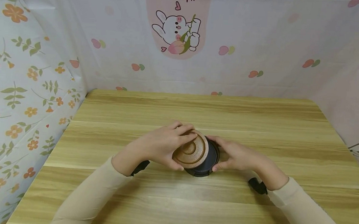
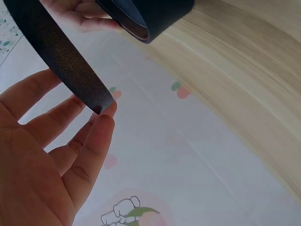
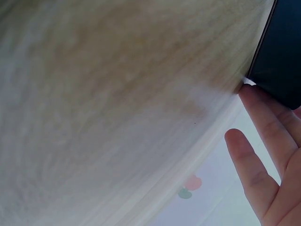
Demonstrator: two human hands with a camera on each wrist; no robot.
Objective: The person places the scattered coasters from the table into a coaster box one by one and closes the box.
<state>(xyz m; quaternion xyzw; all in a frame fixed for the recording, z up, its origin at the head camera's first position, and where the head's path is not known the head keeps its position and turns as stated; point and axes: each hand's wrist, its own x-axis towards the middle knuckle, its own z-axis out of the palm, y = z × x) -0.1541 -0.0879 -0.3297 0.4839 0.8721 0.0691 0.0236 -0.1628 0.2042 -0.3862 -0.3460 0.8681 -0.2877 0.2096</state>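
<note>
My left hand (image 1: pixel 162 146) pinches a round brown coaster (image 1: pixel 194 156) with concentric rings on its face, thumb at the near side and fingers over the far rim. In the left wrist view the coaster (image 2: pixel 66 61) shows as a dark, speckled strip held at the fingertips. Just right of and beneath it, a round black holder (image 1: pixel 212 157) with stitching is partly covered by the coaster. My right hand (image 1: pixel 238 155) grips this holder's right side between thumb and fingers. Only a dark side of the holder (image 3: pixel 277 56) appears in the right wrist view.
Both hands are over the middle of a wood-grain table (image 1: pixel 197 113). A white printed cloth (image 1: pixel 262 38) hangs behind the far edge, and a flowered cloth (image 1: pixel 25 93) runs along the left side. Each wrist carries a black strap piece (image 1: pixel 258 186).
</note>
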